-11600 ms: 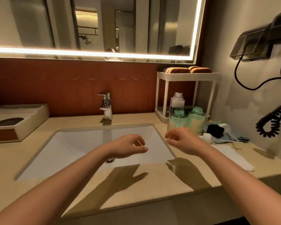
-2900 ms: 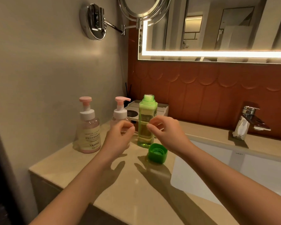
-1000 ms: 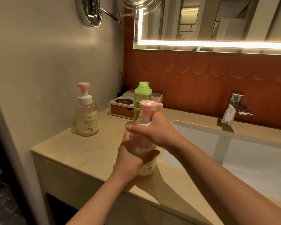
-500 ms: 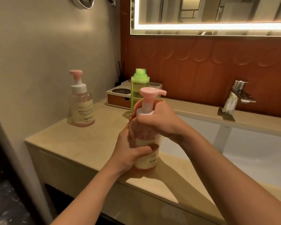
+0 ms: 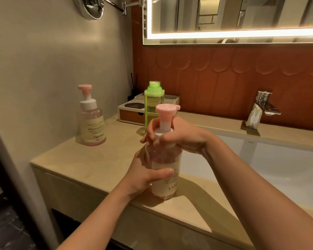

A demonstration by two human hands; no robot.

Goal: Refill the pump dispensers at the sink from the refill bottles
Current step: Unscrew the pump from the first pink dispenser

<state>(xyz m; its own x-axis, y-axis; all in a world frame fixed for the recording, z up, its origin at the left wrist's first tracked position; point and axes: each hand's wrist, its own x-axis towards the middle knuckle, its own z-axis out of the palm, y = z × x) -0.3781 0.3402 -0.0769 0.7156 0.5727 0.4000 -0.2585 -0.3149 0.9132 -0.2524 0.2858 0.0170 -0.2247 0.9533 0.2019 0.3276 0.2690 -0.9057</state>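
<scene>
Hands (image 5: 170, 152) grip clear round pump dispenser (image 5: 167, 179); glossy countertop (image 5: 90, 159).

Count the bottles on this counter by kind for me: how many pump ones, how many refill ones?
Pump dispensers: 2. These are the held pump dispenser, gripped by the left hand and right hand, and the wall-side pump dispenser.
Refill bottles: 1. This is the green refill bottle, uncapped.
Total: 3
</scene>
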